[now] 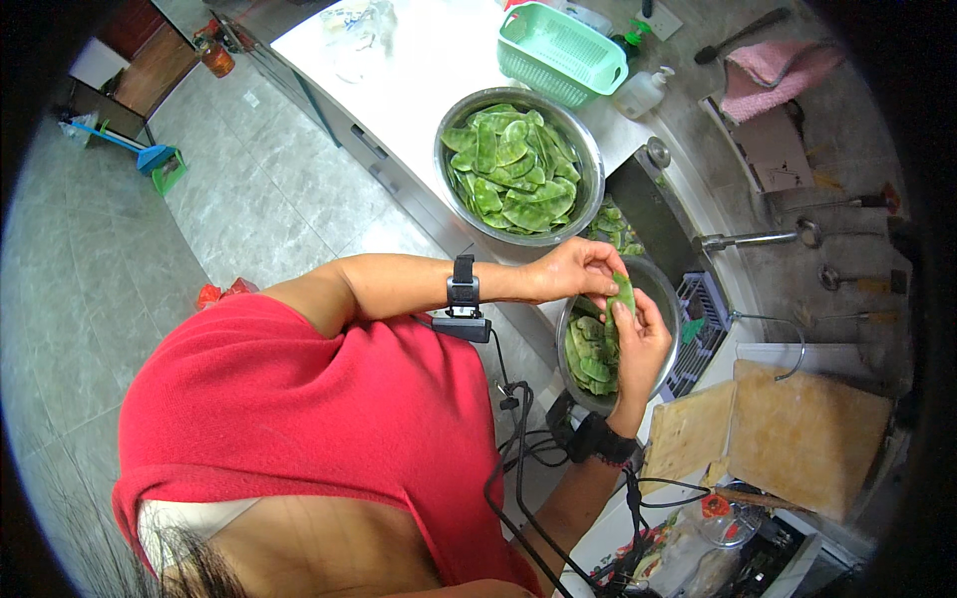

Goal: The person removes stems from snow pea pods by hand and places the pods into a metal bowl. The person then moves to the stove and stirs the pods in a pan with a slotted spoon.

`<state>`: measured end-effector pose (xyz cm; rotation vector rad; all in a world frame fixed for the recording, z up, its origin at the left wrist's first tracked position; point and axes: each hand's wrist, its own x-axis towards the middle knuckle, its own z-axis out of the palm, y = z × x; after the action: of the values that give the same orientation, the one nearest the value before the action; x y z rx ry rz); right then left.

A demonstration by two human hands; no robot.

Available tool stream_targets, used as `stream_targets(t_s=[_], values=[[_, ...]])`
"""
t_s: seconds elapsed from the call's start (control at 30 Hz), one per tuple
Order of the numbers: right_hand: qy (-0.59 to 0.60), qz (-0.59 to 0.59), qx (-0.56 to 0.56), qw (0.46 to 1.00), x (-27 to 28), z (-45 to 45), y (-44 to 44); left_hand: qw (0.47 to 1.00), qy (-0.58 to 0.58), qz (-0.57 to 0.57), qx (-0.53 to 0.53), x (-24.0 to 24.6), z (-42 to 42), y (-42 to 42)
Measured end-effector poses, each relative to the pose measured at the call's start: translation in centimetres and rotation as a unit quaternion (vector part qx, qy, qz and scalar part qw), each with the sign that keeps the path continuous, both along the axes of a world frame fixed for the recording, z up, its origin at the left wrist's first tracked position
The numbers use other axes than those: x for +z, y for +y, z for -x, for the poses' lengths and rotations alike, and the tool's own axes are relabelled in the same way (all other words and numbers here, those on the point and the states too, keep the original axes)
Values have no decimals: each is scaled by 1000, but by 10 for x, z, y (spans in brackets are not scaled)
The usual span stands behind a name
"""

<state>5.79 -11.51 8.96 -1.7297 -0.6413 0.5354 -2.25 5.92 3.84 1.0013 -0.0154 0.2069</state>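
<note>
My left hand [572,270] and my right hand [644,336] meet over a metal bowl [665,299] by the sink. Between their fingertips is one flat green bean pod [623,291], pinched by both hands. More flat bean pods [591,359] lie in the bowl below, partly hidden by my right hand. Beyond my left forearm, a larger metal basin [594,187] stands on the white counter, heaped with flat green bean pods [516,168].
Green scraps [614,224] lie in the sink [650,202] under the faucet [748,239]. A green plastic basket [561,56] and pump bottle [643,93] stand past the basin. Wooden cutting boards [807,433] lean near my right arm. Black cables [519,448] hang beside my body.
</note>
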Motion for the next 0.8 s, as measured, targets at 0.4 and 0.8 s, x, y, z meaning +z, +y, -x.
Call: stream_targets(t_s=[0.4,0.8], values=[[-529,124,64,837,25,4,22,986,121,-92,73,3,-14,0],[126,-175,-222,951,27,-15,-6,982,130,-59,121,-22,-86,26]])
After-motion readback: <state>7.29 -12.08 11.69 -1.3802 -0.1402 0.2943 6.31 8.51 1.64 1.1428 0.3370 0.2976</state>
